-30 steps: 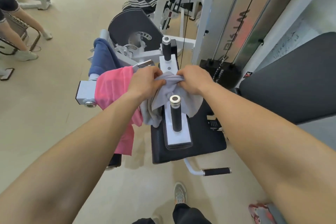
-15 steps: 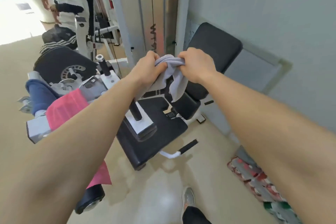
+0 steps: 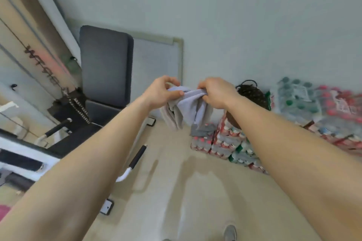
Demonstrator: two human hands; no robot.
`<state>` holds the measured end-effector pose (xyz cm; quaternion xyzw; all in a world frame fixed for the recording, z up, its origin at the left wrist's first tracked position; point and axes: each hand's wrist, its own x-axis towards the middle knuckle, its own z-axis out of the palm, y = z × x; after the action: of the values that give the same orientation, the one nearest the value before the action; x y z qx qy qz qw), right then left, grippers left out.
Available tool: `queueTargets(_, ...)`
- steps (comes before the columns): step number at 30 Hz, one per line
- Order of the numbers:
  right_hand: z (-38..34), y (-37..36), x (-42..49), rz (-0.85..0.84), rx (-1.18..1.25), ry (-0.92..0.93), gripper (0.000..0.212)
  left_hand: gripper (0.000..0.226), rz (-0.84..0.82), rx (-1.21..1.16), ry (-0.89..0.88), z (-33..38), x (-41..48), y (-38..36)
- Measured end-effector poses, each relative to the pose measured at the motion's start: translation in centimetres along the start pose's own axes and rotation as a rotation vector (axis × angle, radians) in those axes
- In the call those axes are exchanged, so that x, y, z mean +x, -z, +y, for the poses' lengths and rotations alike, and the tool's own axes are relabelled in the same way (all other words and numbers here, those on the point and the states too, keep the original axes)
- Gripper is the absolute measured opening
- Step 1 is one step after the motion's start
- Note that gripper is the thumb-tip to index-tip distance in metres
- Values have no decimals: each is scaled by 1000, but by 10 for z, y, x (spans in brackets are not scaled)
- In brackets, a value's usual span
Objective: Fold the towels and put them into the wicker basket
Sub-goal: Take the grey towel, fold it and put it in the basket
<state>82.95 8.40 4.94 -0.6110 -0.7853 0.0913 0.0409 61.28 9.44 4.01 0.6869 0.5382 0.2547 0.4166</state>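
We hold the grey towel (image 3: 189,107) up in the air in front of us, all bunched up and not folded yet. Our left hand (image 3: 162,94) pinches its top edge on one side. Our right hand (image 3: 215,92) grips the top edge on the other side, with the fingers curled round the cloth. The hands are near each other, so the towel hangs down between them in loose lumps. Just behind our right wrist sits a dark woven basket (image 3: 252,94) on top of packs of bottles (image 3: 225,143). We think this is the basket for the towels. A black padded bench (image 3: 103,64) stands to the left by the wall (image 3: 235,25). We think the folding is only starting. Next we need to pull our hands apart, spread the towel flat and find its corners. Then we can fold it neatly and put it in the basket.
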Motion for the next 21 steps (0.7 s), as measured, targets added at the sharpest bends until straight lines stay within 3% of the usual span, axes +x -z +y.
queueTargets(4, 102, 3, -57, -186, 104, -119, 15, 28, -155, 10, -83, 50, 39, -98)
queueTargets(5, 127, 5, -71, -246, 138, -159, 26, 28, -189, 24, -101, 64, 47, -123)
queueTargets(8, 202, 22, -112, -353, 268, -302, 93, 33, -299, 56, -159, 110, 70, -203)
queueTargets(9, 220, 26, -122, -337, 350, -329, 99, 35, -341, 72, -170, 123, 75, -225)
queueTargets(12, 277, 43, -153, -251, 619, -363, 57, 36, -458, 104, -205, 160, 91, -295)
queueTargets(17, 358, 41, -199, -184, 620, -471, 10, 35, -542, 125, -268, 210, 106, -385)
queueTargets(21, 407, 44, -227, -111, 713, -531, 8, 36, -567, 149, -286, 234, 118, -431)
